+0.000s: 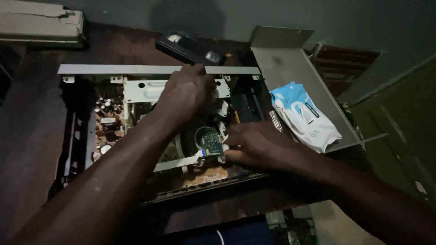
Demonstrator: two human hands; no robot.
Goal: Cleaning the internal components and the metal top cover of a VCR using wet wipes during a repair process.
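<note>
Opened video player sits centre frame on the dark bench, lid off, guts exposed.

Small green circuit board just right of centre, over the round drum area. Right hand comes in from the lower right, fingers curled, tips pinching at the board's right edge along with a bit of white material. Looks like a pinch grip on the board; exact contact partly hidden by the fingers.

Left hand reaches in from the lower left, sits above centre, fingers bent down over the white metal bracket and the mechanism behind it. Palm faces down, so whether it grips anything, can't tell.

Flat white ribbon cable runs from below the green board toward the lower left. Brown main board with capacitors at the left of the chassis. Silver rear rail runs across the top edge of the player.

Outward: removed grey metal cover lies tilted at upper right, with a blue-and-white pack of wipes resting on it. Black video cassette behind the player, upper centre. Beige device in the upper left corner. Lighting dim, fine detail lost.
</note>
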